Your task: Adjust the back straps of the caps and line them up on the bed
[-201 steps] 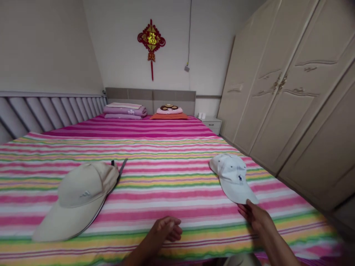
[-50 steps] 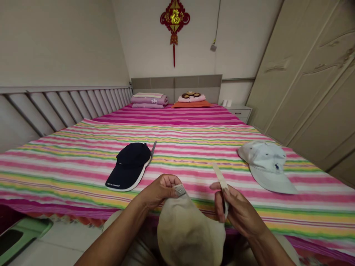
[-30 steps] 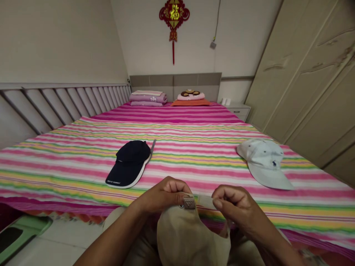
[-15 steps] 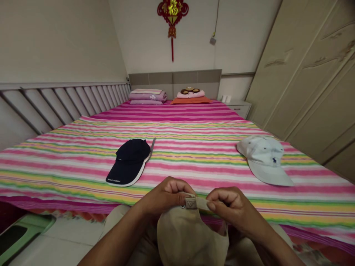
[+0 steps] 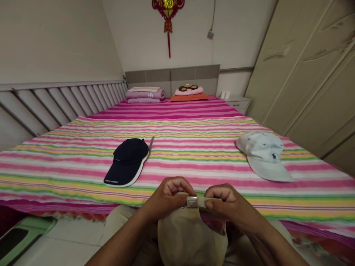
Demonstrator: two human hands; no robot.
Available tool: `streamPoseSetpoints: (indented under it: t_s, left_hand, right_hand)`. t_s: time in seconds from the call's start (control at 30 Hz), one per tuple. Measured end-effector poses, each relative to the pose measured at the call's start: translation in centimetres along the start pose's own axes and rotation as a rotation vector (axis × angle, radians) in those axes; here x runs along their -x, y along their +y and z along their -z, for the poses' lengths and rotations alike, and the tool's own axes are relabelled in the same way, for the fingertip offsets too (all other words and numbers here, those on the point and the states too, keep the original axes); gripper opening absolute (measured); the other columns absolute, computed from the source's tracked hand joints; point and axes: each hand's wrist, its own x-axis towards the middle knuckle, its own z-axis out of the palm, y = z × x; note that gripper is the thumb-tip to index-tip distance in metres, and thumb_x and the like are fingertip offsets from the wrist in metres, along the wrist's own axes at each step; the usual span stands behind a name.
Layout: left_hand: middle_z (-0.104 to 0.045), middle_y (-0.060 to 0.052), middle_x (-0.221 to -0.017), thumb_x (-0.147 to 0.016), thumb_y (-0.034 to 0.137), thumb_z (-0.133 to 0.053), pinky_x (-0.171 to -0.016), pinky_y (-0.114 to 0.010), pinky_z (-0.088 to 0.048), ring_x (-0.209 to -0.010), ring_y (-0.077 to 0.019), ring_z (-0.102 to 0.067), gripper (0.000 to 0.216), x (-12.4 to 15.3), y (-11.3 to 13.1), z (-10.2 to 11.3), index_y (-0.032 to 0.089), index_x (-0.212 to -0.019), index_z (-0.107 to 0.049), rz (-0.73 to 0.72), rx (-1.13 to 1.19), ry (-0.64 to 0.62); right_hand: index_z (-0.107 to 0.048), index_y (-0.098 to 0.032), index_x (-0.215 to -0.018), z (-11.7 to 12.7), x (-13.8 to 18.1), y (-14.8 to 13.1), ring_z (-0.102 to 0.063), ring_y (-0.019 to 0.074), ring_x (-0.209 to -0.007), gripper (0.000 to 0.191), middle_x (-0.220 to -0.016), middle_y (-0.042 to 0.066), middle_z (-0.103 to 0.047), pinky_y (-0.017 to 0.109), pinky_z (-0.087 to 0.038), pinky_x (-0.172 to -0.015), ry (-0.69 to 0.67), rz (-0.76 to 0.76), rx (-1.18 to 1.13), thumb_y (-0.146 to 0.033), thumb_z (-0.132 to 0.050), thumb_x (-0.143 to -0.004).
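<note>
A beige baseball cap point(image 5: 191, 236) is held over my lap with its back opening facing up toward me. My left hand point(image 5: 173, 194) pinches the cap's rim beside a metal buckle point(image 5: 192, 201). Between the thumb and fingers of my right hand point(image 5: 226, 201) is the cap's strap point(image 5: 202, 202), stretched out sideways from the buckle. On the bed ahead to the left lies a navy cap point(image 5: 129, 159) with a white brim edge and a loose grey strap. A white cap point(image 5: 262, 153) with a small dark logo rests to the right.
A striped bedsheet point(image 5: 188, 151) covers the bed. Folded purple bedding point(image 5: 145, 95) and a pink-and-orange pile point(image 5: 190, 92) lie by the headboard. A green stool point(image 5: 30, 236) stands at lower left, a wardrobe point(image 5: 302, 74) on the right.
The buckle has tilted and now catches the light. The strap end now shows past my right thumb. My view has shifted slightly; the two caps on the bed stay put.
</note>
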Motion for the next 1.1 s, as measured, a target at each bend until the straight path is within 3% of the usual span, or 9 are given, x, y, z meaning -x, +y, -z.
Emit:
streamPoseSetpoints:
  t_s: [0.2, 0.5, 0.73, 1.1]
  left_hand:
    - [-0.056, 0.000, -0.066, -0.059, 0.027, -0.072, -0.050, -0.016, -0.033, -0.055, -0.0057, -0.046, 0.032, 0.2, -0.6, 0.5, 0.014, -0.086, -0.060, -0.048, -0.049, -0.123]
    - [-0.056, 0.001, -0.066, -0.059, 0.016, -0.068, -0.047, -0.016, -0.034, -0.052, -0.0051, -0.044, 0.028, 0.2, -0.8, 0.0, 0.013, -0.086, -0.060, -0.032, -0.213, 0.011]
    - [-0.055, 0.000, -0.063, -0.060, 0.026, -0.070, -0.049, -0.018, -0.036, -0.053, -0.0063, -0.045, 0.029, 0.2, -1.6, 0.2, 0.013, -0.086, -0.065, -0.093, -0.303, 0.058]
    - [-0.068, -0.007, -0.081, -0.074, 0.021, -0.059, -0.065, -0.025, -0.048, -0.073, -0.0153, -0.062, 0.023, 0.1, -1.3, 0.4, 0.018, -0.096, -0.062, -0.651, -0.801, 0.009]
  right_hand:
    - [-0.056, -0.013, -0.057, -0.1, -0.3, 0.6, -0.027, 0.0023, -0.032, 0.026, -0.037, -0.008, -0.040, 0.017, -0.017, -0.034, 0.075, -0.001, -0.140, -0.036, -0.066, -0.063]
    - [-0.056, -0.013, -0.055, -0.2, -0.2, 1.4, -0.026, 0.0024, -0.031, 0.029, -0.035, -0.008, -0.039, 0.018, -0.015, -0.032, 0.101, 0.014, -0.165, -0.038, -0.067, -0.063]
    - [-0.057, -0.013, -0.056, -0.3, 0.2, 1.7, -0.027, 0.0032, -0.031, 0.028, -0.034, -0.008, -0.039, 0.018, -0.015, -0.032, 0.121, 0.017, -0.156, -0.038, -0.067, -0.063]
    - [-0.057, -0.013, -0.059, 0.2, 0.1, 1.9, -0.028, 0.0034, -0.031, 0.027, -0.036, -0.007, -0.041, 0.018, -0.017, -0.033, 0.050, 0.026, -0.184, -0.037, -0.066, -0.066]
